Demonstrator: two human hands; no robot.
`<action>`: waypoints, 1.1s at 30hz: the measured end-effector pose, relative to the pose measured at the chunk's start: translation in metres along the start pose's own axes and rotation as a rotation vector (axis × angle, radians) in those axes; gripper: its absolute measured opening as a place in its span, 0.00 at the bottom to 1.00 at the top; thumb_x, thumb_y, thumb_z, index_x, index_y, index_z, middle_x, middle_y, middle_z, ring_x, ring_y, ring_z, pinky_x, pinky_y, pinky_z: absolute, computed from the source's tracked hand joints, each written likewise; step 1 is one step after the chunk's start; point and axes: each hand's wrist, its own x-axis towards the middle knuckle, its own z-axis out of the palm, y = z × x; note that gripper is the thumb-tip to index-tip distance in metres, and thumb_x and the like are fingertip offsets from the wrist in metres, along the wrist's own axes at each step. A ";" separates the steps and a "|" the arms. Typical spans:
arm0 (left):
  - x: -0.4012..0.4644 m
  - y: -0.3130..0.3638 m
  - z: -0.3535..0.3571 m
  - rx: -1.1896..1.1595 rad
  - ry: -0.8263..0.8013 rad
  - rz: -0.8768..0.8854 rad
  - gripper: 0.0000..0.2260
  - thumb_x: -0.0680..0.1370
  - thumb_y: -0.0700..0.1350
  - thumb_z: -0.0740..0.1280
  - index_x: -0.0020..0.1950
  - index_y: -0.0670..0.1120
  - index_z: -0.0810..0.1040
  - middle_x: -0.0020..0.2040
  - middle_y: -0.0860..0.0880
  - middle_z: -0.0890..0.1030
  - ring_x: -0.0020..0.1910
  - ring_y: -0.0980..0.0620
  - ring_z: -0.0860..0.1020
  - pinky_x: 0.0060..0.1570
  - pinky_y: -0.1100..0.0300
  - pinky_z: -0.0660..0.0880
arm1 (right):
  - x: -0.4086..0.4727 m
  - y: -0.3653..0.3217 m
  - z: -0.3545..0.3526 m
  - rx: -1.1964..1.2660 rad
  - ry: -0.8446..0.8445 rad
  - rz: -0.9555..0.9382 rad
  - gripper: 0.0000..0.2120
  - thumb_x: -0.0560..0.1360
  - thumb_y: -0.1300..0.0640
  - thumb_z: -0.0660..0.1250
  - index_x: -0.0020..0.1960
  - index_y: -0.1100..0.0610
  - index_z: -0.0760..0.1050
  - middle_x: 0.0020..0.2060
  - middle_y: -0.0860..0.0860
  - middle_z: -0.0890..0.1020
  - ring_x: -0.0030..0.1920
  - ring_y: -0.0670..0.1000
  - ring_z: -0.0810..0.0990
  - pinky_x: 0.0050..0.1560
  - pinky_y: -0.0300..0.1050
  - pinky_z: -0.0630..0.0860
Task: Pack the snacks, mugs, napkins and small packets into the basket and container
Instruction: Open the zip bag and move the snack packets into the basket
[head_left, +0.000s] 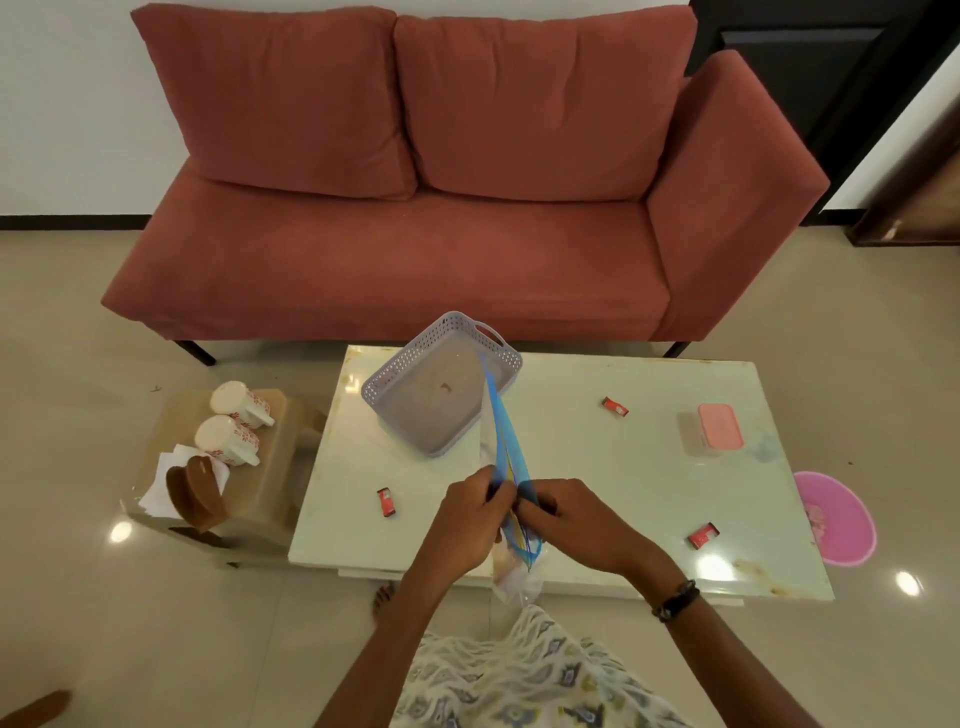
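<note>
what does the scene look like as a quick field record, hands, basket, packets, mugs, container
left hand: gripping the zip bag
right hand: gripping the same bag
basket: on the table, no packed items seen inside
red packets: three loose on the table
mugs: two on the side stool
container: on the table, pink lid askew
napkin holder: on the stool

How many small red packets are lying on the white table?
3: one red packet between basket and container, one left of the hands, one near right.

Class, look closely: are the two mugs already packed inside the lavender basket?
No: both mugs lie on the side stool, while the basket holds none.
</note>
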 end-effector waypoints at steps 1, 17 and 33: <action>0.003 -0.002 0.000 0.035 0.003 0.013 0.11 0.78 0.44 0.59 0.38 0.42 0.69 0.32 0.43 0.75 0.28 0.51 0.71 0.31 0.59 0.69 | -0.001 0.000 0.002 -0.005 0.005 0.005 0.19 0.77 0.59 0.59 0.29 0.48 0.70 0.27 0.48 0.72 0.29 0.46 0.66 0.32 0.35 0.63; -0.004 -0.006 0.012 0.359 0.082 0.186 0.12 0.80 0.49 0.58 0.38 0.49 0.67 0.28 0.54 0.68 0.27 0.54 0.67 0.30 0.64 0.62 | 0.017 0.007 -0.004 -0.349 0.364 0.035 0.06 0.76 0.52 0.63 0.48 0.54 0.74 0.40 0.47 0.78 0.41 0.48 0.77 0.41 0.41 0.72; 0.008 -0.003 0.000 0.471 0.281 0.107 0.08 0.78 0.47 0.60 0.41 0.47 0.66 0.41 0.46 0.79 0.38 0.48 0.75 0.36 0.59 0.65 | 0.007 0.013 -0.001 -0.414 0.460 0.145 0.06 0.75 0.57 0.64 0.40 0.56 0.75 0.36 0.49 0.80 0.35 0.50 0.76 0.37 0.44 0.73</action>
